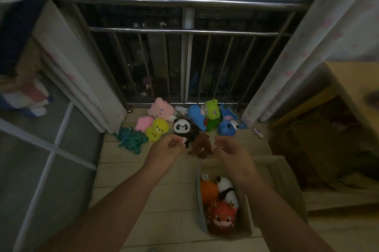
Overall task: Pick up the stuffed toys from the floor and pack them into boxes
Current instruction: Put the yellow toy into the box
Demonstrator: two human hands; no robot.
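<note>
Several stuffed toys lie on the tiled floor by the railing: a pink bear (161,109), a yellow chick (156,129), a green dotted toy (131,138), a green frog (213,113), a blue toy (227,127) and a brown toy (202,146). My left hand (167,150) pinches a small panda in a brown coat (184,128) by its lower end. My right hand (229,152) hovers beside it, fingers loosely spread, holding nothing. Below it stands a cardboard box (285,171) with a red dragon (221,215), a panda (226,189) and an orange toy (208,190) inside.
A steel railing (184,31) backs the toy pile, with curtains (303,56) on both sides. A glass sliding door (47,155) stands at left. A wooden cabinet (352,81) and brown clutter sit at right. Bare tiles lie between the door and the box.
</note>
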